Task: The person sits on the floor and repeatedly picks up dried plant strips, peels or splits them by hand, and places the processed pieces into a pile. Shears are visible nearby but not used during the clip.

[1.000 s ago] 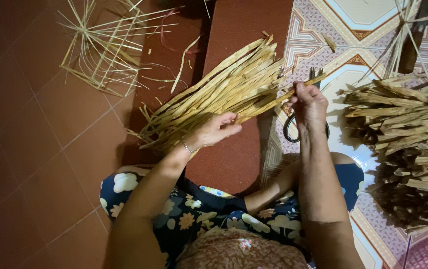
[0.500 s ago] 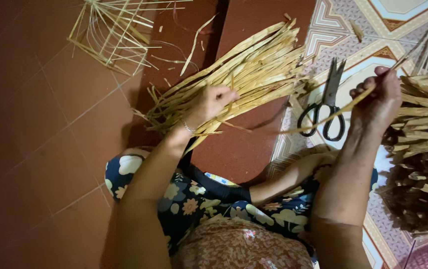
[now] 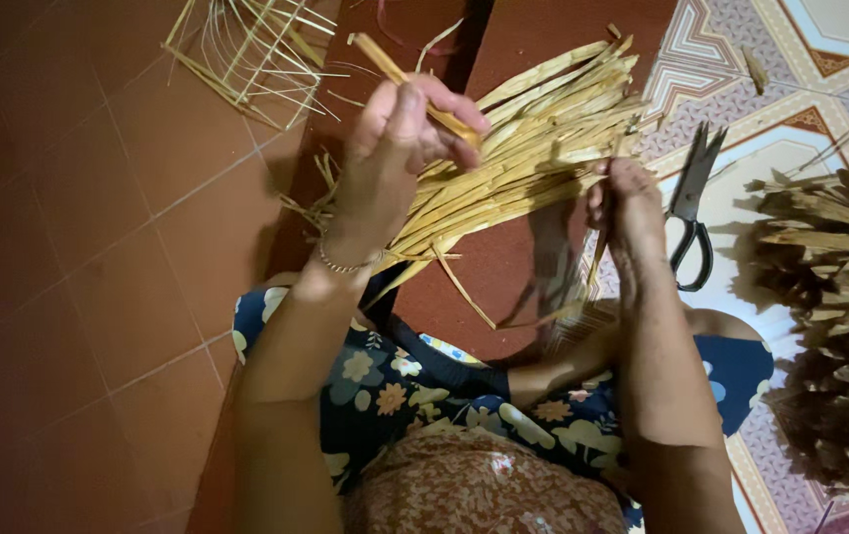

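The bundle of strips [image 3: 533, 129] lies across the middle of the floor, and the left hand [image 3: 395, 148] and the right hand [image 3: 627, 213] stand at its two sides, so the way between them is blocked. To the right, the scissors [image 3: 691, 213] lie just beside the right hand and the dark pile [image 3: 830, 307] fills the right edge, which leaves only a narrow lane of patterned tiles [image 3: 741, 109]. To the left, the red tiles [image 3: 78, 247] are open and wide, with only the thin frame [image 3: 246, 49] in the way at the top.
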